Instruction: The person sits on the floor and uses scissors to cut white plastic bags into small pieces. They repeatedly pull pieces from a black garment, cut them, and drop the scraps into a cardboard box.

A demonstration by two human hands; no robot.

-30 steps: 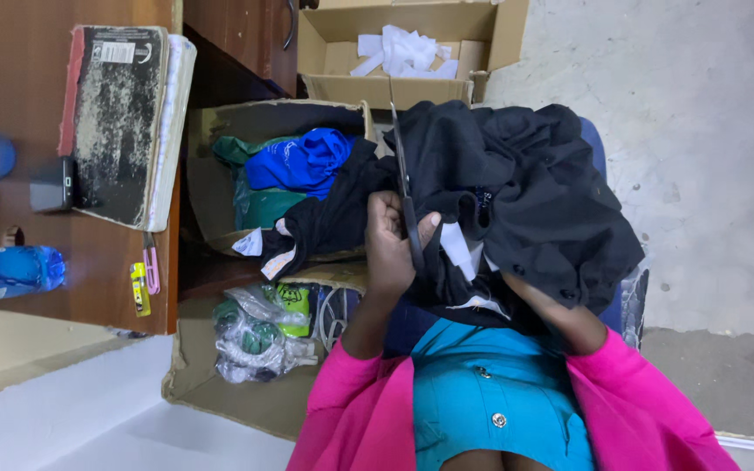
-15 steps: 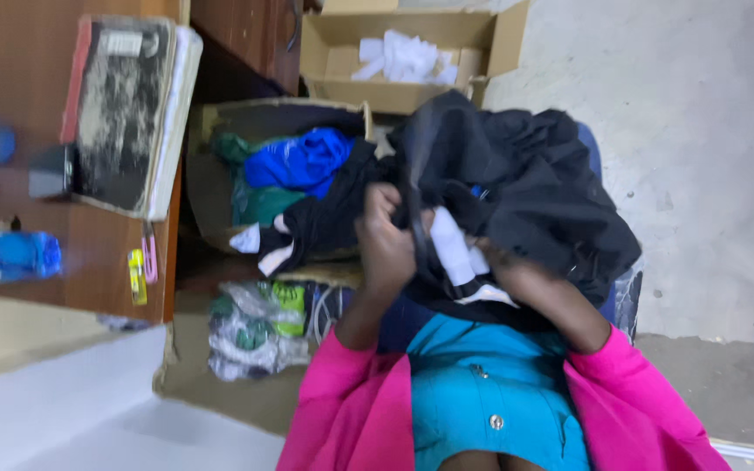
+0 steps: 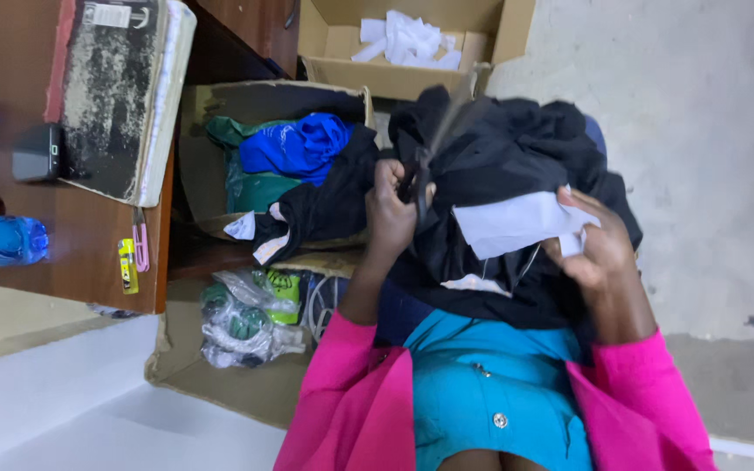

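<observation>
Black fabric garment (image 3: 517,166) lies bunched on the lap. Left hand (image 3: 392,209) grips dark scissors (image 3: 419,179); right hand (image 3: 599,244) pinches its white label (image 3: 512,222) taut, exposing it to the blades.

A: Which labels are seen on the garment?
B: A white rectangular fabric label (image 3: 517,223) is pinched at its right edge by the right hand (image 3: 599,249).
A: Any packaging?
B: Clear crumpled plastic bags (image 3: 242,318) are seen on brown cardboard below the desk; an open brown cardboard box (image 3: 412,78) is seen above.

Matt black cloth garment (image 3: 517,148) w/ smooth white paper tag (image 3: 508,225).
</observation>
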